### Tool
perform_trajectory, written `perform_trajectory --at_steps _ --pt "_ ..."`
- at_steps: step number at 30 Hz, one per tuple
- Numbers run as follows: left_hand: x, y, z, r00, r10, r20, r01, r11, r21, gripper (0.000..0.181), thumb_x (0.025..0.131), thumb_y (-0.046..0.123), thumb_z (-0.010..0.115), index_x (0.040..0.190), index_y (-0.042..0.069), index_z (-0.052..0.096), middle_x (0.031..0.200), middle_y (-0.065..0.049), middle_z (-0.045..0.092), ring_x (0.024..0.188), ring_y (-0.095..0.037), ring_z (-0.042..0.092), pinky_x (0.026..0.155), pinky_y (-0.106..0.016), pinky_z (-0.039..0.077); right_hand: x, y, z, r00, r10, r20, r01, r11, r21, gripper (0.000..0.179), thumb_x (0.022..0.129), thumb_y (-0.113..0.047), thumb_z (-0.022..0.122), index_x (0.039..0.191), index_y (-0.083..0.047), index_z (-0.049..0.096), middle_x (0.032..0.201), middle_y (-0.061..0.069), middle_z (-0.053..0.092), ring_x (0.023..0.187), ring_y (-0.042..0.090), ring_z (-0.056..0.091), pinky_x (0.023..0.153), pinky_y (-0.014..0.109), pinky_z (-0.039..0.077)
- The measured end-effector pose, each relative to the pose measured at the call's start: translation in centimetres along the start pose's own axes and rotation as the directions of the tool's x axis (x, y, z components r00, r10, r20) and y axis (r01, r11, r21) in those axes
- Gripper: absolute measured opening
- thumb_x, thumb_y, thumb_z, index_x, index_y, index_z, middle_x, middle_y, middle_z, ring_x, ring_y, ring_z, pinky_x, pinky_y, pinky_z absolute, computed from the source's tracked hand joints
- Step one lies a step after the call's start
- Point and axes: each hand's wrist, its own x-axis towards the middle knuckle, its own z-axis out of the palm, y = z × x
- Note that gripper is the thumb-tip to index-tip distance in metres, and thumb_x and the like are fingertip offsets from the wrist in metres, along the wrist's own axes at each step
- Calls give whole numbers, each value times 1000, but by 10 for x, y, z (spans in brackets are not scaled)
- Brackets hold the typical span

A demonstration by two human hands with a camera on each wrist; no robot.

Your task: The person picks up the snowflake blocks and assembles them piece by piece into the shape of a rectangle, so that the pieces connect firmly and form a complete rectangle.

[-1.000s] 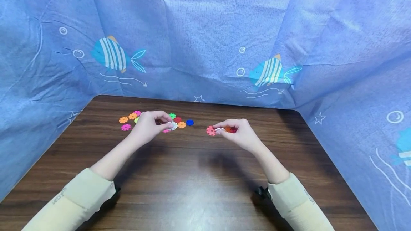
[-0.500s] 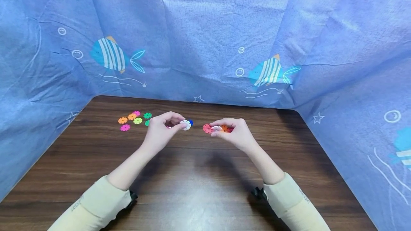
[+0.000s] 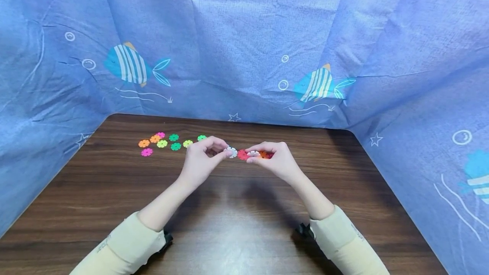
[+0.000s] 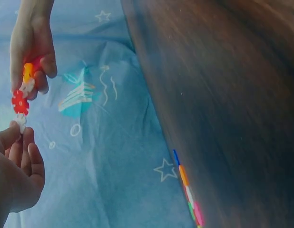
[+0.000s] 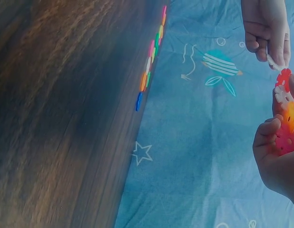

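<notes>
My left hand [image 3: 200,160] pinches a white notched plastic snowflake disc [image 3: 231,152] between thumb and fingers. In my right hand [image 3: 280,161] is a short chain of linked snowflake discs. A red disc [image 4: 20,102] leads the chain, followed by a white one [image 5: 282,96], an orange one [image 5: 291,116] and a pinkish-red one [image 5: 286,141] partly covered by the fingers. Both hands are raised above the table. The left hand's white disc meets the red disc's edge; whether their notches are engaged I cannot tell.
Several loose discs lie flat on the dark wooden table [image 3: 229,215], towards the back left: orange [image 3: 144,143], magenta [image 3: 147,152], green [image 3: 173,137] and yellow-green [image 3: 162,144]. A blue disc [image 5: 139,102] lies there too. A blue fish-print curtain [image 3: 244,46] hangs behind the table.
My left hand has moved right from over the loose discs, bringing the white disc up to the chain. My right hand has shifted slightly left with the chain.
</notes>
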Motion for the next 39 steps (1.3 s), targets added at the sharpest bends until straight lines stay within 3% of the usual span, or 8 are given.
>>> perform_trajectory --at_steps 12,20,29,34,39 --pt "-5 2 5 998 52 -33 -53 998 -24 15 74 16 81 83 11 71 75 1 72 63 -7 63 57 -21 50 0 -5 2 999 -43 34 43 999 4 19 74 -13 81 92 -10 76 86 1 73 72 9 60 60 21 48" --pt "-8 3 9 998 53 -42 -54 998 -10 15 71 17 82 81 14 72 74 6 71 63 -7 62 57 -23 50 -6 -33 -3 993 -96 63 94 995 23 18 74 -4 79 90 1 74 83 9 71 71 6 59 58 22 47" --pt "-7 4 12 996 71 -49 -72 997 -13 13 72 15 82 80 13 71 73 6 71 65 -6 63 59 -23 51 -4 -8 2 992 -119 46 118 992 33 18 73 -9 80 91 -8 76 83 2 71 65 9 54 50 20 40" --pt "-4 1 10 996 92 -14 -92 996 -1 14 73 17 81 82 16 70 75 8 71 66 -6 63 59 -25 51 -2 1 3 991 -124 52 122 992 27 20 74 -15 80 93 -13 76 82 -2 71 58 12 46 48 20 36" --pt "7 -1 2 995 74 70 -77 997 32 16 76 25 79 88 20 70 81 10 71 72 -4 64 64 -27 53 0 -1 -1 993 -109 35 109 994 -10 19 75 -13 79 93 -12 75 84 -1 71 63 9 52 52 21 42"
